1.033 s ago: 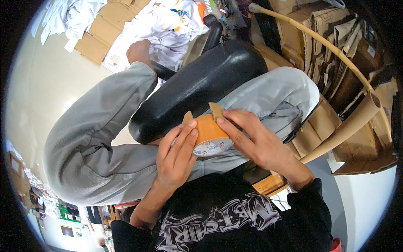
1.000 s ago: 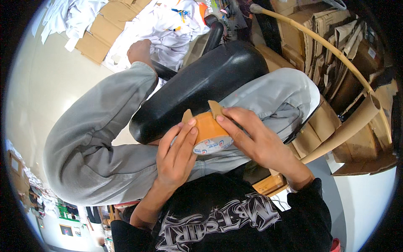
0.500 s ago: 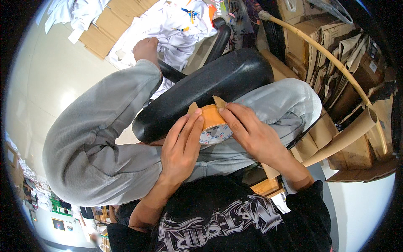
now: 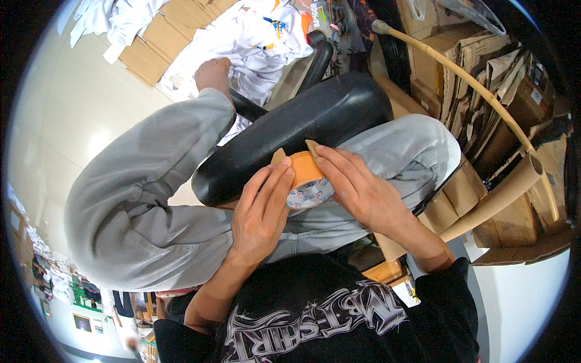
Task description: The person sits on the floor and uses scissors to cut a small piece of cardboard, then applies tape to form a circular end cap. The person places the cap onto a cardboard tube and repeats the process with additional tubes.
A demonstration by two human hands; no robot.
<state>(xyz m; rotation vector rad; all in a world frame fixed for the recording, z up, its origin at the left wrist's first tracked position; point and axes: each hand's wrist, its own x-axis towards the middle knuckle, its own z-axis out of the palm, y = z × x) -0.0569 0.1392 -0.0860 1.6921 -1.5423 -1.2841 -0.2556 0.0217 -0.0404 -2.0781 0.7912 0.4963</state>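
Note:
Above my lap, a roll of orange-tan packing tape point(image 4: 307, 167) is held between my two hands, its printed white inner core facing me. My left hand point(image 4: 260, 209) presses its fingers along the roll's left side, where a small brown cardboard piece point(image 4: 278, 155) pokes up past the fingertips. On the other side my right hand point(image 4: 361, 187) grips the roll's edge. Its fingers also touch a second cardboard piece point(image 4: 311, 148) standing up there. Both thumbs and the roll's underside are hidden.
Beyond the roll lies a long black padded cushion point(image 4: 296, 130), next to my bent legs in grey trousers point(image 4: 139, 212). White garments point(image 4: 248, 54) and flat cardboard point(image 4: 157, 45) lie on the floor ahead. At right are a bamboo pole point(image 4: 466, 72), a cardboard tube point(image 4: 496, 196) and stacked cardboard point(image 4: 484, 85).
The fingers of my right hand have shifted slightly over the cardboard piece, and the roll has tilted a little. My left hand stays almost in place.

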